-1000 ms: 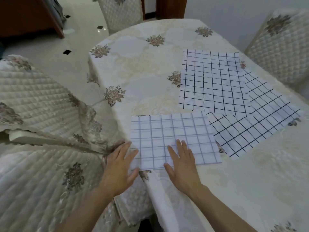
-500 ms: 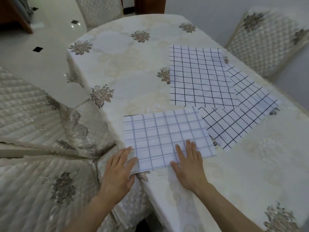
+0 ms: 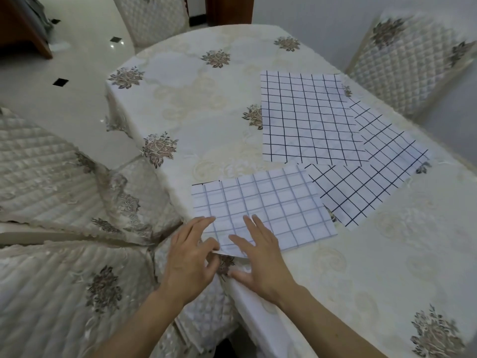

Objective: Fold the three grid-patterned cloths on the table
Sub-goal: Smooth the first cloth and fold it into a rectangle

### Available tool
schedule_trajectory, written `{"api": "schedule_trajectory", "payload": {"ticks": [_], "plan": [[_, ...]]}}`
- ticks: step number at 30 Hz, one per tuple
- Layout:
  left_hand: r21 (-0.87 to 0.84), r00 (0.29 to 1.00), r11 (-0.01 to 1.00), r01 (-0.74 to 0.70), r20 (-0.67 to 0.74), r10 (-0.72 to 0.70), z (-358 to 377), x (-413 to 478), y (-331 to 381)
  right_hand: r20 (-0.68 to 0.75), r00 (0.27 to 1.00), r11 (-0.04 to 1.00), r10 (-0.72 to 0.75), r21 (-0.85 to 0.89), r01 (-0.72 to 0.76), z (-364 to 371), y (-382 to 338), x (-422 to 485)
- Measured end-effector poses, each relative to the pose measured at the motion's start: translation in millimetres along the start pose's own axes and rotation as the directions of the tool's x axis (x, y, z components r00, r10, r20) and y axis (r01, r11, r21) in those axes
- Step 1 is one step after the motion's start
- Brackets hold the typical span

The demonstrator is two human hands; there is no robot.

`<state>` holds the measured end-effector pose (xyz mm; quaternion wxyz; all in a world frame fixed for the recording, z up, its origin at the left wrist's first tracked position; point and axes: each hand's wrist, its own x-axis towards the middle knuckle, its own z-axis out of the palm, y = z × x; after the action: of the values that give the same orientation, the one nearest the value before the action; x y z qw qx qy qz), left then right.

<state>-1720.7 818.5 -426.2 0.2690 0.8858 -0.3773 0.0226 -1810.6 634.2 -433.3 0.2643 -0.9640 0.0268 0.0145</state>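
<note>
Three white grid-patterned cloths lie on the table. The nearest cloth (image 3: 265, 205) shows a pale blue grid and sits at the table's near left edge. My left hand (image 3: 191, 251) pinches its near left corner, which is lifted slightly off the table. My right hand (image 3: 258, 254) rests beside it, its straight fingers pressing the cloth's near edge. A flat cloth with a black grid (image 3: 307, 117) lies farther back. A third cloth (image 3: 374, 177) lies at an angle to the right, partly under the other two.
The table (image 3: 196, 104) wears a cream cloth with flower motifs. Quilted chairs stand at the left (image 3: 46, 177), far back (image 3: 152, 16) and right (image 3: 413, 63). Pale tiled floor (image 3: 64, 94) lies to the left.
Both hands have slid toward the near cloth's left corner. My left hand now pinches that corner and has raised it slightly. The other two cloths lie as before.
</note>
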Motion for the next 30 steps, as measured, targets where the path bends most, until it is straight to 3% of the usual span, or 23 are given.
{"api": "schedule_trajectory", "payload": {"ticks": [5, 9, 21, 26, 30], "plan": [[-0.094, 0.998, 0.995, -0.038, -0.058, 0.032, -18, 20, 23, -0.234, 0.971, 0.995, -0.045, 0.071, 0.063, -17, -7, 5], [-0.152, 0.995, 0.987, -0.056, -0.09, 0.043, -30, 37, 37, -0.327, 0.944, 0.994, -0.042, 0.082, 0.072, -41, -9, 5], [-0.075, 0.997, 0.996, 0.038, 0.069, -0.033, -53, 67, -4, -0.342, 0.904, 0.908, 0.258, 0.405, -0.106, -133, 0, -11], [-0.227, 0.998, 0.972, 0.056, 0.04, -0.048, -63, 84, 0, -0.354, 0.87, 0.871, 0.344, 0.467, -0.155, -157, 8, -18], [-0.399, 0.988, 0.904, 0.155, 0.072, -0.137, -81, 97, 12, -0.366, 0.852, 0.864, 0.374, 0.471, -0.177, -171, 13, -15]]}}
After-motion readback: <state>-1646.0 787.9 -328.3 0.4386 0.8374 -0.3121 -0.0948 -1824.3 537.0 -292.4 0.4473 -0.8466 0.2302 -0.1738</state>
